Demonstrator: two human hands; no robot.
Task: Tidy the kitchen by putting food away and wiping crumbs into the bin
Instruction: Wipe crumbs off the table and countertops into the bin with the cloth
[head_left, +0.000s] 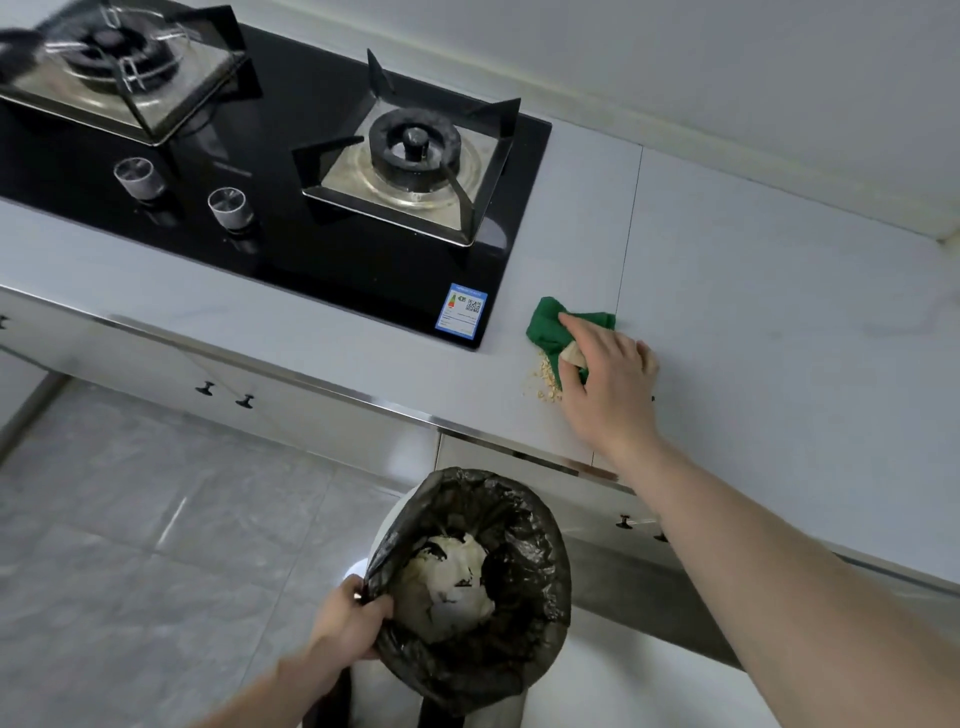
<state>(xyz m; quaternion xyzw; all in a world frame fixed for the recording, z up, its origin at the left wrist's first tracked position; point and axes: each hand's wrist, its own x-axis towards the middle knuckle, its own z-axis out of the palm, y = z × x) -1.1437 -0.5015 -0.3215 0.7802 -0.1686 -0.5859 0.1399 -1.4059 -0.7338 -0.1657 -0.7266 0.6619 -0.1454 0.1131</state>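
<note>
Nearest, the bin is gripped at its bag rim by the left hand below the counter front edge, so crumbs may be spilled to the floor if swept wide; beyond, they lie just left of the right hand, whose spread fingers press a green cloth.

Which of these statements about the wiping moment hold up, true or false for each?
1. The right hand presses a green cloth on the countertop. True.
2. The crumbs lie on the hob's black glass. False: they lie on the white countertop, beside the cloth, right of the gas hob.
3. The left hand grips the rim of the bin. True.
4. The bin has no liner. False: a black bag lines it.
5. The bin stands on the countertop. False: it is below the counter edge.
</note>
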